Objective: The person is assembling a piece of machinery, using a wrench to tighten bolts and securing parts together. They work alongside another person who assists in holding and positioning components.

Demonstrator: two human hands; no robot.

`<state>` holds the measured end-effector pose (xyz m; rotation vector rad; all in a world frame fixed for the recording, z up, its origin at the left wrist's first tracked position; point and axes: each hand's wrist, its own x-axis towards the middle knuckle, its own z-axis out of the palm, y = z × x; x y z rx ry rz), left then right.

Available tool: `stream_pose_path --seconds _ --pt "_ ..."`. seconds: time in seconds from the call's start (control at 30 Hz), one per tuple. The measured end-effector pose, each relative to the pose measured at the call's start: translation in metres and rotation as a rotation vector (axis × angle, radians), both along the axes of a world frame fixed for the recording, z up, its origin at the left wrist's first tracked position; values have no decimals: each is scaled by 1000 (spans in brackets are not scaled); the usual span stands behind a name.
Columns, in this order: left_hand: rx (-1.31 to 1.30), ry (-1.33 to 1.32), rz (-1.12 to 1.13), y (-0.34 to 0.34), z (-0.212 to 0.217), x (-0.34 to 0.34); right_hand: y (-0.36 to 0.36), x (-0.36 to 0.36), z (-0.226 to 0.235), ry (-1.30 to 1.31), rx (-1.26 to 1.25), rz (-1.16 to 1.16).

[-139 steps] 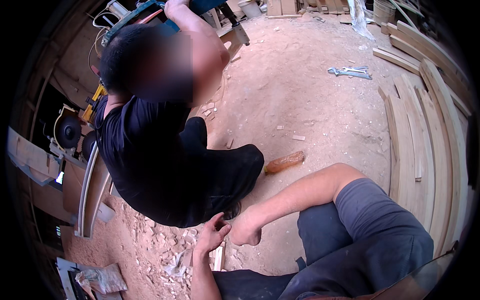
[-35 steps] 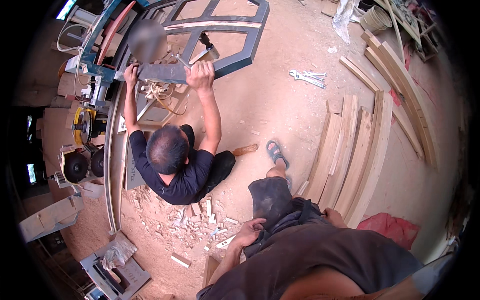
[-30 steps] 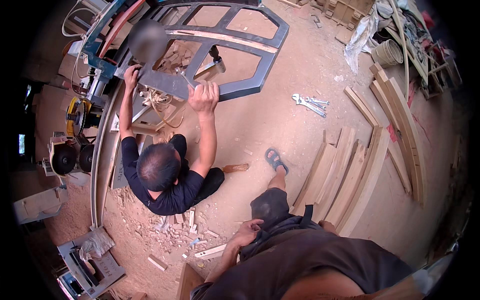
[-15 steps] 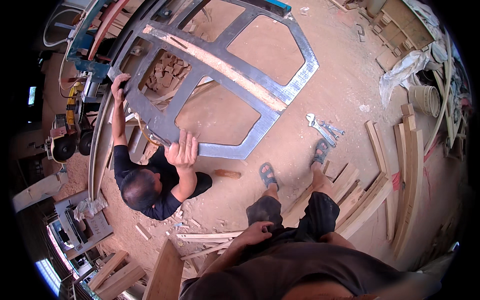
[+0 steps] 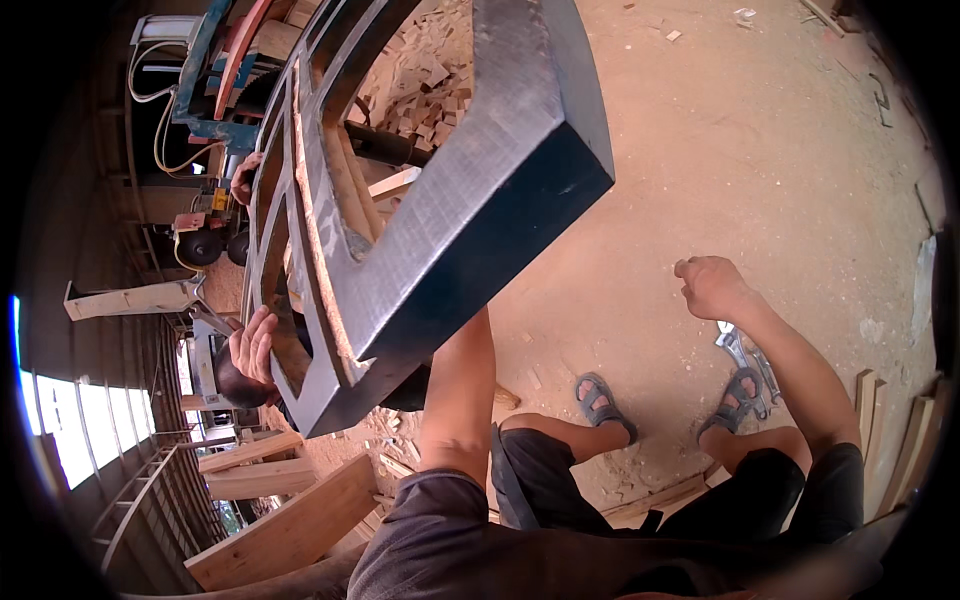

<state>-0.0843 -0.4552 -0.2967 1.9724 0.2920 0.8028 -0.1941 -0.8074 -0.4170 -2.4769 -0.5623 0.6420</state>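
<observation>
Grey metal frame (image 5: 440, 200) raised overhead; left hand hidden behind it, grip unclear; right hand (image 5: 712, 287) clenched, empty.

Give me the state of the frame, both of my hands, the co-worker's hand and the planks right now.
Frame: lifted off the floor, tilted, close to the camera.
Left hand: hidden behind the frame; forearm reaches up under it.
Right hand: loosely closed, empty, apart from the frame.
Co-worker's hand: gripping the frame's lower bar.
Planks: lying flat on the floor.
</observation>
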Motion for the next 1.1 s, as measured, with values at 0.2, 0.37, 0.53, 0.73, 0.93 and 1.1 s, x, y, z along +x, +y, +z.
stream_pose_path --seconds 0.2,0.37,0.53,0.73,0.93,1.1 --pt "-311 -288 -237 35 43 109 46 61 -117 -62 62 294" --pt "-391 -165 -442 56 63 141 31 73 -157 -100 -397 561" --pt "-335 -141 -351 51 54 139 4 73 -129 -217 -404 517" --pt "-282 -293 -350 61 60 141 6 40 -156 -274 -153 495" --pt "-263 -208 -600 73 57 143 10 -2 -172 175 -417 720" --pt "-310 -184 -724 73 60 139 36 4 -175 65 -324 717"
